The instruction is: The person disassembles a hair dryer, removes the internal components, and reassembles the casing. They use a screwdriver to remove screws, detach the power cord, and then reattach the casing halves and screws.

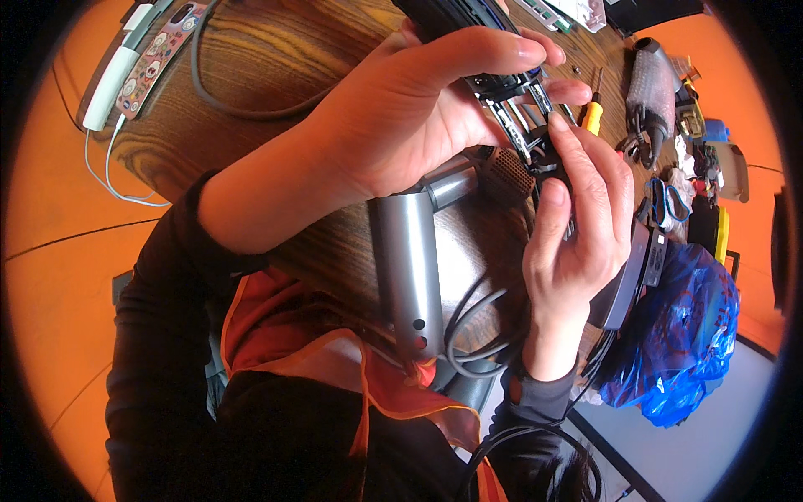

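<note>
Near the top, my left hand (439,100) is closed round a black elongated device part (443,12), with its thumb across it. An open frame (519,125) with metal strips extends from its lower end. My right hand (581,217) grips that frame's lower end, index finger on it and thumb bent; part of it is hidden by the fingers. Below my hands a grey tubular housing (406,251) with two holes lies beside a short grey cylinder (452,184) and a dark perforated piece (510,180). A yellow-handled screwdriver (593,117) lies just beyond my right hand.
A power strip (113,84) and patterned phone case (150,71) sit at the wooden table's (167,151) left. On the right are a bubble-wrapped tool (648,92), an open box (728,167), a grey device (623,268) and a blue plastic bag (677,335). Black cables (477,297) loop below.
</note>
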Demonstrator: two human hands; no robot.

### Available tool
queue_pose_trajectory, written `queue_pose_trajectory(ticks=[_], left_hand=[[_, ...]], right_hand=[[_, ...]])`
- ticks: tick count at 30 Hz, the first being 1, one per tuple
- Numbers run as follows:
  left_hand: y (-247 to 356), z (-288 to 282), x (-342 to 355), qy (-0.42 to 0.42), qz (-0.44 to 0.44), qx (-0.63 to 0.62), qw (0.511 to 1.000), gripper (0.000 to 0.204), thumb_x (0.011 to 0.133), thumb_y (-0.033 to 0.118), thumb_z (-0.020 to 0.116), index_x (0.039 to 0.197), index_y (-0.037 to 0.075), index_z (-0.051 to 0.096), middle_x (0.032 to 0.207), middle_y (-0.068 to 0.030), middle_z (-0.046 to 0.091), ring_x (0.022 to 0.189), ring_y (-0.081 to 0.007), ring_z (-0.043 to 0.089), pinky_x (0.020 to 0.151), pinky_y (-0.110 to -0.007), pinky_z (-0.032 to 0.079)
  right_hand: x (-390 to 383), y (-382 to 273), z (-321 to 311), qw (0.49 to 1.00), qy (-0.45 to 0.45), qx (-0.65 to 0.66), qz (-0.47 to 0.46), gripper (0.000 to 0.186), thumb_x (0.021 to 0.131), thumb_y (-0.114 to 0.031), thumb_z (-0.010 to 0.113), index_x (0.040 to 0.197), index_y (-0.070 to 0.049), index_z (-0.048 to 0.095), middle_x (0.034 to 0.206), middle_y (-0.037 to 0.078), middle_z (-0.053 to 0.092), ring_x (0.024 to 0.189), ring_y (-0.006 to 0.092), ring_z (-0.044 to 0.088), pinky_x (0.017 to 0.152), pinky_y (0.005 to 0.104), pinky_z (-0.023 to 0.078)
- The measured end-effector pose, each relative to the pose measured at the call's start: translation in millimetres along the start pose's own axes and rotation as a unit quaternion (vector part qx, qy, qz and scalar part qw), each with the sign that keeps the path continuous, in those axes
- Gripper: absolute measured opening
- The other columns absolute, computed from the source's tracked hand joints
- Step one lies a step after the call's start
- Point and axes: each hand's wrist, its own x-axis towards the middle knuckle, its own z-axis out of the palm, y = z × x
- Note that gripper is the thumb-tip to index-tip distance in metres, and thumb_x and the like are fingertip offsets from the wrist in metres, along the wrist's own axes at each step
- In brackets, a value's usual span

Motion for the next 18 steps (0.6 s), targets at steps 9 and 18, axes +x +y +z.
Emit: queue_pose_trajectory(ticks=[9, 18], left_hand=[[2, 6, -3, -0.011, -0.046, -0.011, 0.999, 0.021, 0.072, 0.005, 0.068, 0.086, 0.009, 0.054, 0.092, -0.0083, 0.056, 0.097, -0.0200, 0.051, 0.088, -0.034, 0.040], [0, 12, -4, 0.042, -0.024, 0.020, 0.999, 0.023, 0.071, 0.002, 0.066, 0.086, 0.010, 0.052, 0.089, -0.0080, 0.058, 0.093, -0.0200, 0.054, 0.087, -0.035, 0.041]], right_hand=[[-5, -3, 16, 0.991, 0.092, 0.078, 0.058, 0.019, 0.069, -0.006, 0.068, 0.080, 0.004, 0.055, 0.084, 0.016, 0.059, 0.074, 0.0260, 0.058, 0.067, 0.0292, 0.046], [-7, -11, 15, 0.931, 0.072, 0.269, 0.234, 0.020, 0.076, 0.001, 0.064, 0.091, 0.005, 0.051, 0.096, 0.015, 0.058, 0.093, 0.0174, 0.056, 0.082, 0.0268, 0.044]])
